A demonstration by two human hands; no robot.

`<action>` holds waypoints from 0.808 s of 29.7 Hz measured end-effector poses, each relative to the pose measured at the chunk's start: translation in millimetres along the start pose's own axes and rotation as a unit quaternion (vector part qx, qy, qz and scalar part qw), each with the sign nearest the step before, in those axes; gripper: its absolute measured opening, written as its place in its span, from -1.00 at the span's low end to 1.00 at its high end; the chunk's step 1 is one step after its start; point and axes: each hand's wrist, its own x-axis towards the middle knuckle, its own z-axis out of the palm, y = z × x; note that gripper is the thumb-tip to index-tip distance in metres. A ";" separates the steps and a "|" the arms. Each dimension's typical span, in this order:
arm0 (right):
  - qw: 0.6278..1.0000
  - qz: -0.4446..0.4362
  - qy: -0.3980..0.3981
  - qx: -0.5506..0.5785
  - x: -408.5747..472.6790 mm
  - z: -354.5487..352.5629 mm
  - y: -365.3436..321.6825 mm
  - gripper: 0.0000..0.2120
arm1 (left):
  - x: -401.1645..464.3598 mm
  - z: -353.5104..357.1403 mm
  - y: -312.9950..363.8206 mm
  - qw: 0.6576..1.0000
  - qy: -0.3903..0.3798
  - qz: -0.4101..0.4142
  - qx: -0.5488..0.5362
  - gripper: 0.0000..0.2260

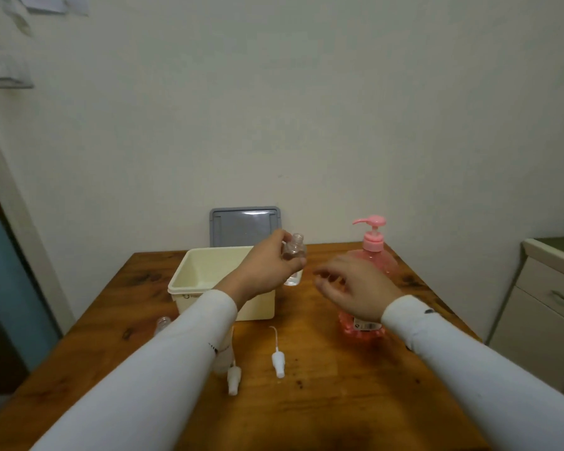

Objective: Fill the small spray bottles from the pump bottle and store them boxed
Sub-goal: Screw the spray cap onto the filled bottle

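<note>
We grip a small uncapped clear bottle [294, 255] upright in our left hand [267, 266], above the table [323, 402] beside the cream box [205, 281]. Our right hand [355, 286] hangs open and empty before the pink pump bottle [373, 255]. Two white spray heads [279, 362] lie near us. A grey lid [245, 224] leans on the wall.

Wooden table [323, 402] under both hands — dark knots in the grain. Pale cabinet [541, 307] with drawer handle, right of the right hand. Papers [46, 4] on the wall [306, 109], high left.
</note>
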 end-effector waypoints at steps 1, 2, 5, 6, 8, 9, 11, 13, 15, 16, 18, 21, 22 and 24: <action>1.000 -0.001 -0.027 0.000 -2.6 9.1 0.6 -0.70 | -1.6 -0.9 -1.8 1.000 0.003 -0.001 0.000 -0.64; 0.998 -0.002 -0.058 -0.002 -5.6 19.2 -1.9 -0.68 | -6.9 -2.5 -4.5 1.000 0.008 -0.005 0.002 -0.65; 0.990 -0.016 -0.139 -0.027 -10.3 48.3 -7.2 -0.64 | -18.5 -6.4 -12.2 1.000 0.024 -0.018 0.006 -0.67; 0.986 -0.023 -0.162 -0.036 -11.9 57.3 -9.6 -0.62 | -21.7 -7.5 -14.5 0.999 0.028 -0.022 0.005 -0.68; 0.978 -0.048 -0.196 -0.057 -15.3 73.7 -13.0 -0.59 | -27.8 -9.8 -18.3 0.999 0.035 -0.026 0.001 -0.69; 0.975 -0.063 -0.202 -0.067 -17.3 80.3 -13.8 -0.58 | -30.1 -10.7 -19.8 0.999 0.038 -0.027 0.001 -0.69; 0.970 -0.101 -0.204 -0.087 -19.2 91.7 -15.7 -0.58 | -34.8 -13.3 -23.6 0.999 0.040 -0.029 0.005 -0.70; 0.962 -0.148 -0.204 -0.108 -19.3 100.1 -16.2 -0.59 | -37.8 -15.1 -26.7 0.999 0.040 -0.033 0.007 -0.70; 0.948 -0.198 -0.205 -0.140 -18.1 106.8 -15.7 -0.61 | -39.8 -16.4 -29.4 0.998 0.039 -0.039 0.005 -0.69; 0.939 -0.224 -0.204 -0.160 -16.9 110.4 -15.3 -0.62 | -41.1 -17.3 -29.9 0.998 0.037 -0.040 0.005 -0.68; 0.922 -0.259 -0.210 -0.197 -15.5 116.1 -16.3 -0.63 | -43.5 -17.8 -31.2 0.999 0.034 -0.042 0.007 -0.66; 0.912 -0.276 -0.212 -0.215 -13.1 120.1 -18.1 -0.64 | -45.1 -17.5 -32.9 0.999 0.030 -0.041 0.010 -0.65; 0.914 -0.278 -0.207 -0.212 -12.3 119.6 -19.5 -0.66 | -45.4 -17.6 -33.6 0.999 0.029 -0.041 0.010 -0.65; 0.922 -0.290 -0.169 -0.194 -12.1 117.9 -18.6 -0.70 | -45.3 -17.7 -35.0 0.999 0.028 -0.042 0.009 -0.65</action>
